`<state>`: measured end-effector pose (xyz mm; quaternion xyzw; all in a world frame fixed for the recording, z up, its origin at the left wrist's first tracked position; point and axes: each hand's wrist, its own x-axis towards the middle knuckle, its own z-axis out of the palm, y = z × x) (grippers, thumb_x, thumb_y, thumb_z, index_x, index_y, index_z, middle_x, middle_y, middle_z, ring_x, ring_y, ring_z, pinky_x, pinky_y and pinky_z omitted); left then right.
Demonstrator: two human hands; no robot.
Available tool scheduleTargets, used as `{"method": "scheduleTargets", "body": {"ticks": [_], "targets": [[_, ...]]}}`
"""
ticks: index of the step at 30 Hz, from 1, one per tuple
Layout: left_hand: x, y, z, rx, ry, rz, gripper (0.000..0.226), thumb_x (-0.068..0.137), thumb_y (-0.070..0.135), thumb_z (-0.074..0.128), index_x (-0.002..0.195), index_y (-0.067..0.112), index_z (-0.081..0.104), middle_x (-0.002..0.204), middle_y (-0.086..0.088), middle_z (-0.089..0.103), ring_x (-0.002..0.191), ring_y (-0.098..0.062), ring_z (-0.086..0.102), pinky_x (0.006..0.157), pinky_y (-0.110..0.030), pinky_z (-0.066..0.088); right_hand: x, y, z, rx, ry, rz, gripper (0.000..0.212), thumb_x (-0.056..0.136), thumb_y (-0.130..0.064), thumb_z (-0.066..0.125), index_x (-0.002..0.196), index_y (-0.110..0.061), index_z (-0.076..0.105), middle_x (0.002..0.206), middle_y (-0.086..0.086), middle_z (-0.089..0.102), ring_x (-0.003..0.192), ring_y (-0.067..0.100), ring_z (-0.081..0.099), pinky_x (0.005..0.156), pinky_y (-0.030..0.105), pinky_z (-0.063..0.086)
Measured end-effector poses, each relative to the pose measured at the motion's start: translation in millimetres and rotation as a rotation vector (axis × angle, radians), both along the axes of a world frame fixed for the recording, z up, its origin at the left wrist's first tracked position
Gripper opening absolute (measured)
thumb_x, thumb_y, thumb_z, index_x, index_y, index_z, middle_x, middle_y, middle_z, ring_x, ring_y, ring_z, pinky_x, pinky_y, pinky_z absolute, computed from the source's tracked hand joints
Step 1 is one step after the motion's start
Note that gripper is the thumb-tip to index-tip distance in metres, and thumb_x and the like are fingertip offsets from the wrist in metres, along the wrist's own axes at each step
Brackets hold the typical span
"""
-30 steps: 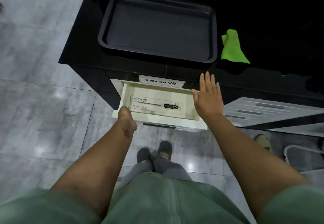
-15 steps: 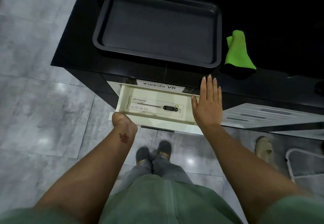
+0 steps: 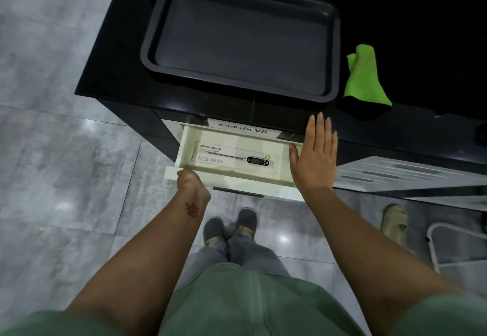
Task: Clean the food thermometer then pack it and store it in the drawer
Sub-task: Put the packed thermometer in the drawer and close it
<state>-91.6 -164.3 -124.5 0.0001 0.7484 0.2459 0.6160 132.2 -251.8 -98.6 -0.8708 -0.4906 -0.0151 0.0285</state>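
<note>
The food thermometer, sealed in its clear and white pack (image 3: 235, 158), lies flat in the open cream drawer (image 3: 184, 148) under the black counter. My left hand (image 3: 191, 183) is at the drawer's front left corner, with its fingers curled down over the front edge and hidden. My right hand (image 3: 315, 162) is held flat with fingers together over the drawer's right end, beside the pack and not touching it.
A black tray (image 3: 158, 46) sits on the counter above the drawer, and a green and black cloth (image 3: 365, 80) lies to its right. A white slotted panel (image 3: 400, 172) juts out on the right. On the floor are a sandal (image 3: 394, 221) and a white frame (image 3: 434, 246).
The drawer has slid in a little under the counter. Both hands stay in the same places on it, and the view has shifted slightly.
</note>
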Motion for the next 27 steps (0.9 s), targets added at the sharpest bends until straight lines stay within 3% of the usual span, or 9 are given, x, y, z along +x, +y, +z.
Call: {"method": "scheduleTargets", "body": {"ticks": [2, 5, 7, 10, 13, 17, 23, 27], "targets": [[5, 2, 5, -0.017, -0.142, 0.042, 0.041, 0.096, 0.043, 0.034, 0.118, 0.022, 0.062, 0.115, 0.001, 0.068, 0.107, -0.026, 0.062, 0.103, -0.046, 0.045, 1, 0, 0, -0.004, -0.001, -0.002, 0.069, 0.099, -0.038, 0.037, 0.154, -0.008, 0.008, 0.163, 0.011, 0.006, 0.150, 0.025, 0.001, 0.122, 0.042, 0.004], [4, 13, -22, -0.001, -0.328, 0.120, 0.056, 0.083, 0.056, 0.038, 0.116, 0.024, 0.070, 0.118, -0.008, 0.071, 0.108, -0.042, 0.064, 0.095, -0.072, 0.039, 1, 0, 0, -0.002, -0.011, 0.002, 0.069, 0.099, -0.038, 0.037, 0.154, -0.008, 0.007, 0.163, 0.010, 0.006, 0.150, 0.024, 0.001, 0.122, 0.041, 0.004], [2, 19, -39, 0.024, -0.394, 0.157, 0.056, 0.084, 0.054, 0.035, 0.116, 0.025, 0.071, 0.119, -0.011, 0.070, 0.110, -0.046, 0.062, 0.096, -0.076, 0.034, 0, 0, 0, 0.002, -0.013, 0.005, 0.069, 0.099, -0.038, 0.037, 0.154, -0.008, 0.007, 0.163, 0.011, 0.006, 0.150, 0.025, 0.001, 0.122, 0.041, 0.004], [10, 21, -7, 0.047, -0.364, 0.211, 0.055, 0.095, 0.049, 0.027, 0.115, 0.022, 0.070, 0.114, -0.011, 0.072, 0.108, -0.042, 0.064, 0.096, -0.070, 0.040, 0, 0, -1, 0.004, -0.018, 0.000, 0.069, 0.099, -0.039, 0.036, 0.154, -0.008, 0.008, 0.162, 0.011, 0.007, 0.150, 0.025, 0.002, 0.122, 0.041, 0.003], [17, 28, -6, 0.091, -0.386, 0.244, 0.048, 0.099, 0.043, 0.031, 0.122, 0.018, 0.065, 0.123, -0.013, 0.067, 0.114, -0.038, 0.061, 0.100, -0.062, 0.043, 1, 0, -1, 0.001, -0.021, 0.001, 0.069, 0.099, -0.038, 0.037, 0.154, -0.008, 0.008, 0.162, 0.011, 0.008, 0.150, 0.025, 0.003, 0.122, 0.042, 0.004], [28, 41, -7, 0.109, -0.503, 0.238, 0.063, 0.101, 0.047, 0.023, 0.151, 0.010, 0.030, 0.154, -0.017, 0.034, 0.143, -0.035, 0.029, 0.118, -0.052, 0.019, 3, -1, 0, -0.003, -0.015, 0.015, 0.070, 0.099, -0.036, 0.039, 0.154, -0.008, 0.007, 0.162, 0.011, 0.007, 0.150, 0.025, 0.002, 0.122, 0.043, 0.005], [48, 63, 1, 0.132, -0.583, 0.276, 0.075, 0.100, 0.055, 0.020, 0.154, 0.011, -0.006, 0.163, -0.014, -0.002, 0.150, -0.030, 0.002, 0.121, -0.046, 0.004, 2, 0, -1, -0.018, -0.042, 0.003, 0.070, 0.099, -0.038, 0.040, 0.154, -0.007, 0.008, 0.162, 0.011, 0.007, 0.150, 0.025, 0.002, 0.122, 0.041, 0.004], [55, 78, -3, 0.141, -0.591, 0.233, 0.080, 0.097, 0.059, 0.022, 0.155, 0.010, -0.003, 0.162, -0.016, -0.003, 0.150, -0.031, 0.003, 0.121, -0.046, 0.003, 3, 1, -2, -0.042, -0.040, 0.001, 0.072, 0.098, -0.039, 0.038, 0.154, -0.008, 0.005, 0.163, 0.011, 0.004, 0.150, 0.024, -0.001, 0.122, 0.040, 0.001]]}}
